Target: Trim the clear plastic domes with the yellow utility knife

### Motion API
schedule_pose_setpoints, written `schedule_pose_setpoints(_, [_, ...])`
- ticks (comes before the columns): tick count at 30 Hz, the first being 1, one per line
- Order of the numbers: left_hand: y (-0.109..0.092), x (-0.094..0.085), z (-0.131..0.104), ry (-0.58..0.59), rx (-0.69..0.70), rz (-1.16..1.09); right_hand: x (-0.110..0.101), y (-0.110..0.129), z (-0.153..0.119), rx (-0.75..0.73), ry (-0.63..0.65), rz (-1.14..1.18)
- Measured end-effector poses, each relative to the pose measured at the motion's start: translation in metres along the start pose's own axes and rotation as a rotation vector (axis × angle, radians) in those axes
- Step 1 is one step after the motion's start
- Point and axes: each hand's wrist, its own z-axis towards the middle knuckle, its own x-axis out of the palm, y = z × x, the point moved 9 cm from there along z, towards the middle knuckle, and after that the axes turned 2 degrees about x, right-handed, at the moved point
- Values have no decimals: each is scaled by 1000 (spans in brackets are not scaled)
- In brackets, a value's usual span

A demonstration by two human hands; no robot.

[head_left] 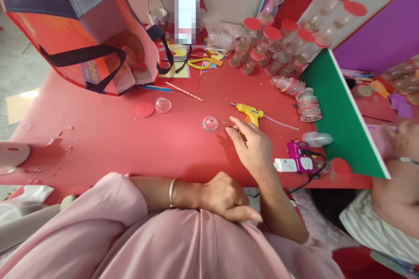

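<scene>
My right hand (252,146) hovers over the red table, just left of the handle of a yellow hot glue gun (249,111). Its thumb and index finger are apart, and no held object shows between them. Left of those fingertips lies a small clear plastic dome lid (210,124) with a green mark on its rim. A faint wisp, too small to name, shows between lid and fingers. My left hand (225,196) rests at the table's front edge against my body, its fingers curled in and thumb stretched out. Farther left, another clear dome (163,105) sits beside a red disc (145,109).
A large shopping bag (98,30) stands at the back left. Several red-capped clear bottles (258,48) and stacked clear domes (308,105) line the right, before a green divider (343,113). Scissors (199,63), a striped pencil (185,91) and a purple power adapter (299,152) lie around. Another person's arm (397,187) is beyond.
</scene>
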Motion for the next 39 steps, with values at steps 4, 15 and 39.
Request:
schedule_pose_setpoints(4, [-1, -68, -27, -196, 45, 171, 1, -26, -3, 111, -126, 64])
schedule_pose_setpoints(15, [104, -186, -48, -664, -494, 645, 52, -15, 27, 115, 38, -46])
schedule_pose_setpoints(39, [126, -212, -95, -1145, -450, -61, 58, 11, 19, -328, -194, 33])
